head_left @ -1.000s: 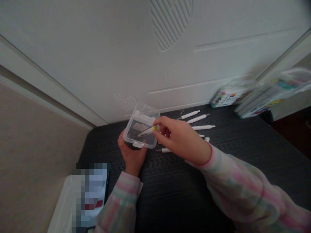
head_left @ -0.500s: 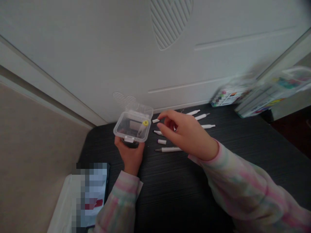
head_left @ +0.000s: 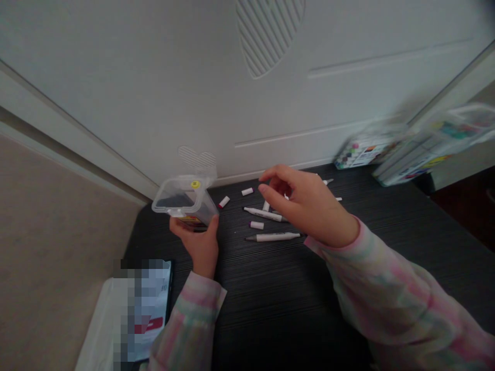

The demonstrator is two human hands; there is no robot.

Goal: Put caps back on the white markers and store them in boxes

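While left grip (head_left: pixel 198 244) clasps clear box (head_left: pixel 205 205), right grip (head_left: pixel 309 206), slightly parted

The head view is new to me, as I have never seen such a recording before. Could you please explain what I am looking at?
There is no machine here: these are a person's two bare hands, seen from a camera worn on the head, looking forward and down. The left hand holds an open clear box; a yellow marker end shows inside it. The right hand is above some white markers, thumb and forefinger apart, with nothing visible between the tips. Small loose caps also lie on the dark table. A phone-like device, partly pixelated, is at lower left, and packaged markers are at the back right.
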